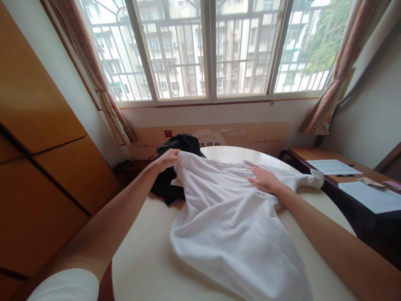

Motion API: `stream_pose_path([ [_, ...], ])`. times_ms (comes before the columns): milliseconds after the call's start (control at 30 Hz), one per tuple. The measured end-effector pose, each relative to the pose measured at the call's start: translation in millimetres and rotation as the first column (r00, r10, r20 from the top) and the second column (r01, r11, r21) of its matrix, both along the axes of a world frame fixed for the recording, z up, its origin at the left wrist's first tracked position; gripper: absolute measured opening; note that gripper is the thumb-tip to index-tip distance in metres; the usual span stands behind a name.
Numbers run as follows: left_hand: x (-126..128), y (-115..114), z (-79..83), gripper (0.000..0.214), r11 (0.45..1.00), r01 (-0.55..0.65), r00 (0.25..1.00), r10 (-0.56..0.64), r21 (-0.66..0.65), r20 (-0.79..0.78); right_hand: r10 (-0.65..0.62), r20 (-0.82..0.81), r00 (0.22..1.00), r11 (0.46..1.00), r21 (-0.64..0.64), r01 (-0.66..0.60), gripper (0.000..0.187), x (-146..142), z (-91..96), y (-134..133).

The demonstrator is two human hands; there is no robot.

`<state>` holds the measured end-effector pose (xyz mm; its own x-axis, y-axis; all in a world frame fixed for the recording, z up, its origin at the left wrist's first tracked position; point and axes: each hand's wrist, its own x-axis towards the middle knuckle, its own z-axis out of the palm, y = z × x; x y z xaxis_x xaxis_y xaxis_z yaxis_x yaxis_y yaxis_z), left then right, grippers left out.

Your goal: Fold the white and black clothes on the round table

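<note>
Nearest the camera, a white short sleeve [64, 286] covers the person's left upper arm, and from it the bare forearm stretches forward and up across the edge of the round cream-coloured table [140, 259]. The left hand [169, 159] is at the far end of that reach, knuckles up, with its fingers pressed together in a pinch on the top corner of the white cotton T-shirt [228, 217], lifting that edge slightly off the table. The right arm comes in from the lower right, nearly straight, and the right hand [265, 179] lies palm down on the shirt with its fingers spread flat, pressing the cloth and gripping nothing. The shirt is spread across the middle of the table, rumpled with soft folds, one sleeve [310, 179] trailing toward the right rim and its lower part hanging over the near edge. Just behind the left hand lies one crumpled black garment [175, 167], partly under the white cloth. There are two garments on the table. On the dark wooden desk [313, 155] to the right lie two white paper sheets [333, 167].
</note>
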<state>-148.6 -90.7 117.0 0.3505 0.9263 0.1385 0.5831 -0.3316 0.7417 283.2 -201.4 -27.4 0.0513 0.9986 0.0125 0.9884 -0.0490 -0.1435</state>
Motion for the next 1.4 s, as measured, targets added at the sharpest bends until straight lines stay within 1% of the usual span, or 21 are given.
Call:
stream_pose_path([
  [100,6,9,26.3,0.007,0.968,-0.102,0.99,0.121,0.23,-0.068,-0.003,-0.008,1.0,1.0,0.004,0.003,0.077,-1,0.7,-1],
  [200,13,13,54.7,0.005,0.901,-0.106,0.954,0.211,0.421,-0.212,-0.013,-0.011,1.0,1.0,-0.009,0.013,0.076,-4,2.1,-1],
  [300,16,20,73.6,0.019,0.826,-0.087,0.855,0.349,0.557,-0.384,-0.053,-0.013,0.998,0.998,-0.026,0.053,0.075,-9,5.6,-2],
  [367,15,28,76.7,0.029,0.802,-0.117,0.765,0.449,0.586,-0.461,-0.089,-0.035,0.995,0.996,-0.009,0.089,0.073,-13,8.9,-3],
  [400,13,33,75.0,0.033,0.797,-0.147,0.724,0.49,0.586,-0.485,-0.1,-0.048,0.994,0.995,0.006,0.1,0.073,-14,10.5,-4],
  [500,7,46,58.0,0.039,0.786,-0.237,0.646,0.566,0.571,-0.512,-0.11,-0.065,0.992,0.993,0.024,0.112,0.074,-14,13.0,-6],
  [567,2,53,40.2,0.043,0.777,-0.279,0.61,0.597,0.564,-0.521,-0.113,-0.053,0.992,0.994,0.005,0.113,0.075,-12,12.0,-6],
  [667,-1,59,14.7,0.049,0.79,-0.334,0.563,0.605,0.514,-0.564,-0.116,-0.032,0.993,0.993,0.0,0.116,0.075,-7,8.5,-6],
  [733,0,59,3.6,0.049,0.781,-0.367,0.553,0.62,0.505,-0.557,-0.119,-0.018,0.993,0.993,0.0,0.119,0.076,-6,6.9,-5],
  [800,5,53,-2.4,0.049,0.736,-0.375,0.558,0.665,0.564,-0.497,-0.118,-0.005,0.993,0.993,-0.008,0.118,0.079,-6,6.2,-4],
  [867,16,43,-6.8,0.049,0.69,-0.336,0.586,0.686,0.642,-0.431,-0.119,0.005,0.993,0.993,-0.017,0.119,0.082,-6,6.1,-4],
  [900,24,35,-10.0,0.05,0.685,-0.293,0.617,0.669,0.667,-0.415,-0.121,0.009,0.993,0.992,-0.023,0.121,0.083,-6,6.1,-3],
  [933,32,27,-14.5,0.049,0.699,-0.227,0.657,0.624,0.678,-0.423,-0.124,0.013,0.992,0.992,-0.029,0.124,0.084,-6,6.1,-3],
  [967,41,19,-20.8,0.049,0.727,-0.14,0.7,0.552,0.672,-0.452,-0.124,0.016,0.992,0.992,-0.035,0.124,0.086,-6,6.0,-3],
  [1033,59,2,-38.8,0.047,0.794,0.046,0.758,0.368,0.607,-0.539,-0.122,0.022,0.992,0.992,-0.041,0.123,0.087,-6,6.1,-3],
  [1067,67,-6,-49.8,0.047,0.823,0.12,0.766,0.279,0.555,-0.579,-0.119,0.021,0.993,0.992,-0.039,0.12,0.088,-6,6.3,-3],
  [1133,79,-18,-72.9,0.053,0.881,0.206,0.749,0.139,0.426,-0.648,-0.11,0.013,0.994,0.993,-0.035,0.11,0.088,-6,7.0,-4],
  [1200,84,-24,-92.5,0.059,0.924,0.22,0.716,0.065,0.312,-0.696,-0.101,0.007,0.995,0.994,-0.039,0.102,0.088,-5,7.7,-5],
  [1267,84,-26,-104.6,0.064,0.943,0.213,0.694,0.038,0.256,-0.719,-0.094,0.004,0.996,0.994,-0.049,0.094,0.089,-3,8.0,-5],
  [1333,81,-26,-109.0,0.068,0.946,0.208,0.693,0.038,0.249,-0.72,-0.089,0.002,0.996,0.995,-0.052,0.089,0.09,-1,7.4,-4],
  [1400,79,-26,-108.7,0.07,0.946,0.211,0.693,0.031,0.244,-0.72,-0.086,-0.001,0.996,0.995,-0.046,0.086,0.089,2,6.0,-2],
])
